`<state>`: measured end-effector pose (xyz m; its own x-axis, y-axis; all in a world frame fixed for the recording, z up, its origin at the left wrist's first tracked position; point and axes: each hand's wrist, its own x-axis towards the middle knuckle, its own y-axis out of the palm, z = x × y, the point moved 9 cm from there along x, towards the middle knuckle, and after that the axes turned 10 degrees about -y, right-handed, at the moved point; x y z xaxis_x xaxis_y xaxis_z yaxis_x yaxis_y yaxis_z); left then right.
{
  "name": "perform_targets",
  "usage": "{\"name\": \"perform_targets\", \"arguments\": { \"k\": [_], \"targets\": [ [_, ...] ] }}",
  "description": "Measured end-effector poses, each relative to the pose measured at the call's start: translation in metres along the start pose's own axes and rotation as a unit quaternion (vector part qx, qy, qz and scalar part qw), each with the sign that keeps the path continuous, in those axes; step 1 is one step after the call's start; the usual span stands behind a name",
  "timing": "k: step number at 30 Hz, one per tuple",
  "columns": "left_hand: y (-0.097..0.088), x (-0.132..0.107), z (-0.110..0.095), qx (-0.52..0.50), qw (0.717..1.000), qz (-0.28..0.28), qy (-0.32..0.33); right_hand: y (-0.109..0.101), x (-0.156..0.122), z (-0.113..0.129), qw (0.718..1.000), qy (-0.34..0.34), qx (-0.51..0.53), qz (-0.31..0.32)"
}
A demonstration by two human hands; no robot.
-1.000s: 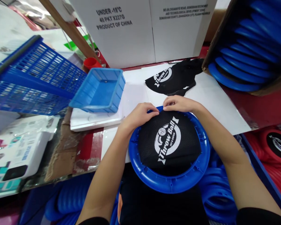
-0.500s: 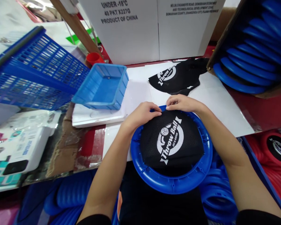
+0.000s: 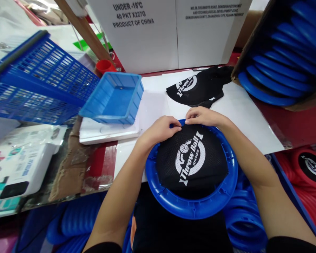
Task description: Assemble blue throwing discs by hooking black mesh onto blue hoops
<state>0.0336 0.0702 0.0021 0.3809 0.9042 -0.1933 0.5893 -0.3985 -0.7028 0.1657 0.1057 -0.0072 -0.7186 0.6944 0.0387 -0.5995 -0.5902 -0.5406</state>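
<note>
The blue ring (image 3: 195, 209) lies directly below both hands, its far rim under the fingertips and its near part reaching past the table's edge over the person's dark clothing. Inside it sits a black mesh disc (image 3: 168, 151) printed "Throw Ball". The left hand (image 3: 161, 129) is narrow, thumb and forefinger almost meeting where the mesh's far edge joins the rim; whether cloth is pinched between them cannot be told. Just beside it, the right hand (image 3: 201, 115) grips the far rim between thumb and curled fingers. A short gap parts the two hands. Beyond the right hand, near the knuckles, a loose black mesh piece (image 3: 205, 86) rests on the white sheet (image 3: 242, 105), whose right edge slants down towards the right forearm. The pale blue tray (image 3: 114, 100) stands well apart from the left hand, with white sheet between. A white carton (image 3: 147, 45) walls off the back, and the box of blue rings (image 3: 281, 80) bounds the far right. Below the right forearm, a bin's blue edge (image 3: 298, 196) borders red rings (image 3: 310, 200).
</note>
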Motion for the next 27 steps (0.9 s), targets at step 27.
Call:
{"name": "perform_targets", "arguments": {
  "k": [27],
  "targets": [
    [0.017,-0.008,-0.025,0.163,0.972,-0.067,0.156,-0.003,-0.002,0.014,0.991,-0.068,-0.111,-0.009]
  ]
}}
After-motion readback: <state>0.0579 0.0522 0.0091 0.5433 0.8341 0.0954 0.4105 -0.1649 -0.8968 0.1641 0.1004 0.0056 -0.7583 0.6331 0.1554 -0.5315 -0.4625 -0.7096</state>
